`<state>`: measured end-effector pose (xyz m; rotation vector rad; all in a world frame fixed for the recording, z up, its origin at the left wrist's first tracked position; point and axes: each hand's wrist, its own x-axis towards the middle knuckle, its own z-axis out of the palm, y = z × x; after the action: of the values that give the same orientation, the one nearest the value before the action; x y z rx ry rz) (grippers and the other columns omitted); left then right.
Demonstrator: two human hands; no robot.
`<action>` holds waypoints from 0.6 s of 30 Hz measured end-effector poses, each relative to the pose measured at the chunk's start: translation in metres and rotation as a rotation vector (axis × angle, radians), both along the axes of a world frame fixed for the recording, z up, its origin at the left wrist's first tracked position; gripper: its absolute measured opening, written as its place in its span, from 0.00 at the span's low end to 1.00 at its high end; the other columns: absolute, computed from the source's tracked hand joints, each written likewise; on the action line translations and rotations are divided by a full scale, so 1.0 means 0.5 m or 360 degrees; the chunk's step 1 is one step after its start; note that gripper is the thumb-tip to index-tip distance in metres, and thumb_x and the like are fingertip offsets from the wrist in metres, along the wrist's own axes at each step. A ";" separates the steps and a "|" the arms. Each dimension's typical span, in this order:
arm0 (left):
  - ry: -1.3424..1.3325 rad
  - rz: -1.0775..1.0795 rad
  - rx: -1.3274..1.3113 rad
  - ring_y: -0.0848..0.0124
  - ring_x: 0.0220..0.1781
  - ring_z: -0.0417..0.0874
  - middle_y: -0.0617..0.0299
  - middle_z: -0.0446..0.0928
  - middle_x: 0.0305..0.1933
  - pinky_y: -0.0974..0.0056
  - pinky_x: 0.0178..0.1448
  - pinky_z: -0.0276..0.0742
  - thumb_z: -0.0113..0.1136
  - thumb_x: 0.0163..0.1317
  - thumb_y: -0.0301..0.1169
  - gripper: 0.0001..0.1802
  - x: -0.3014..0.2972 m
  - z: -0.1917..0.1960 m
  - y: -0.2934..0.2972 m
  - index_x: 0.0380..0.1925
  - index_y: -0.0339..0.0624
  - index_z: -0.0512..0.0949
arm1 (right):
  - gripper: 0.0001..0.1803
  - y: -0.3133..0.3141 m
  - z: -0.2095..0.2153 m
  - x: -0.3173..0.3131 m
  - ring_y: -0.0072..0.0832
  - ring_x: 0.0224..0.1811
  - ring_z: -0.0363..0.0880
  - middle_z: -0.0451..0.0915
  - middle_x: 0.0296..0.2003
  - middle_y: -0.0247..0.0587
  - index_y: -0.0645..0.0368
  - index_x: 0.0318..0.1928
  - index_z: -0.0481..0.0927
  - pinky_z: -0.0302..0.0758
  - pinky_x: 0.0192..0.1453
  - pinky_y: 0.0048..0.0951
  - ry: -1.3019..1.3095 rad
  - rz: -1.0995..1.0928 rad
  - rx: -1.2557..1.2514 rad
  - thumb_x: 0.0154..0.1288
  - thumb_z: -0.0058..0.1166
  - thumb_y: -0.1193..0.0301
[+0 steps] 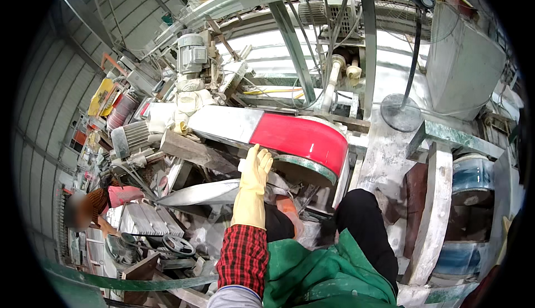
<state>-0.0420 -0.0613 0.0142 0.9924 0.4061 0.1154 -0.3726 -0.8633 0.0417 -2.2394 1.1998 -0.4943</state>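
Red-and-white cover (276, 131) just past left hand (254, 173) fingertips, long axis left-right, dipping right — left's nearer. Its grip: can't tell if clasping. Right hand (506, 233) dim at rim — can't tell.

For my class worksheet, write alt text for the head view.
A yellow-gloved left hand is at the near edge of a curved red-and-white machine cover, contact unclear. Dusty machinery surrounds it; the wearer's green garment shows below.

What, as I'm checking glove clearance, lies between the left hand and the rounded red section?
The head view shows nothing between the left hand and the red section: the fingertips appear at its lower edge, contact unclear.
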 end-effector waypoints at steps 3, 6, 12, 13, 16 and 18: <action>-0.0030 -0.0046 -0.0010 0.54 0.66 0.74 0.43 0.67 0.69 0.59 0.64 0.75 0.56 0.71 0.49 0.34 -0.007 -0.001 0.003 0.68 0.40 0.65 | 0.30 -0.003 0.013 -0.008 0.38 0.68 0.69 0.67 0.69 0.49 0.63 0.73 0.61 0.65 0.72 0.34 -0.0263 0.0009 0.0149 0.77 0.44 0.62; -0.0062 -0.0096 0.0021 0.52 0.69 0.71 0.41 0.63 0.72 0.57 0.66 0.74 0.55 0.71 0.49 0.34 -0.014 0.000 0.007 0.69 0.40 0.63 | 0.31 -0.015 0.020 -0.016 0.37 0.69 0.68 0.66 0.69 0.49 0.64 0.73 0.60 0.63 0.73 0.34 -0.0481 0.0025 0.0313 0.77 0.44 0.60; -0.0064 -0.0128 -0.0019 0.53 0.69 0.71 0.41 0.63 0.73 0.56 0.68 0.72 0.56 0.71 0.50 0.35 -0.015 0.008 0.010 0.69 0.40 0.62 | 0.33 -0.058 0.007 -0.036 0.35 0.70 0.67 0.62 0.71 0.49 0.64 0.74 0.60 0.61 0.75 0.34 -0.0792 0.0100 0.0571 0.79 0.44 0.56; -0.0073 -0.0142 -0.0001 0.53 0.70 0.71 0.41 0.63 0.73 0.56 0.68 0.72 0.56 0.70 0.50 0.36 -0.015 0.009 0.009 0.69 0.40 0.62 | 0.34 -0.064 0.005 -0.039 0.35 0.70 0.66 0.62 0.72 0.48 0.65 0.74 0.60 0.60 0.75 0.34 -0.0833 0.0111 0.0606 0.79 0.44 0.55; -0.0105 -0.0140 -0.0009 0.53 0.70 0.70 0.42 0.63 0.72 0.56 0.68 0.72 0.56 0.70 0.50 0.36 -0.019 0.012 0.007 0.69 0.39 0.62 | 0.36 -0.084 -0.003 -0.045 0.36 0.72 0.64 0.59 0.73 0.49 0.63 0.75 0.58 0.58 0.77 0.35 -0.0889 0.0141 0.0698 0.78 0.44 0.52; -0.0094 -0.0157 0.0026 0.53 0.70 0.70 0.42 0.64 0.72 0.57 0.68 0.72 0.57 0.70 0.49 0.36 -0.020 0.013 0.004 0.69 0.39 0.63 | 0.37 -0.103 -0.014 -0.051 0.37 0.73 0.63 0.58 0.74 0.49 0.63 0.75 0.57 0.57 0.77 0.35 -0.0912 0.0144 0.0768 0.78 0.44 0.52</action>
<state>-0.0518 -0.0592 0.0209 1.0209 0.3022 0.0587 -0.3979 -0.9148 0.0349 -1.5825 0.8043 -0.6690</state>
